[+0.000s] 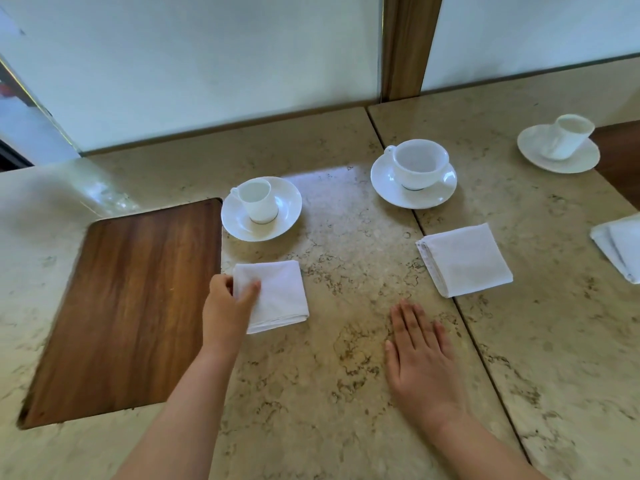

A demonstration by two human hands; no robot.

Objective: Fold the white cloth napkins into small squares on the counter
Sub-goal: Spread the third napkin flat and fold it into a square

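Observation:
Three white cloth napkins lie on the beige stone counter (329,375). The left napkin (277,296) is a folded square below a saucer; my left hand (227,306) pinches its left edge, thumb on top. A second folded napkin (465,259) lies to the right, past the counter seam. A third napkin (620,247) shows partly at the right frame edge. My right hand (419,355) rests flat on the counter, fingers spread, holding nothing, a little below the middle napkin.
A small white cup on a saucer (261,207) stands just above the left napkin. A wider cup and saucer (414,174) sits behind centre, another cup and saucer (559,143) at far right. A dark wooden inset panel (128,306) lies left of my left hand.

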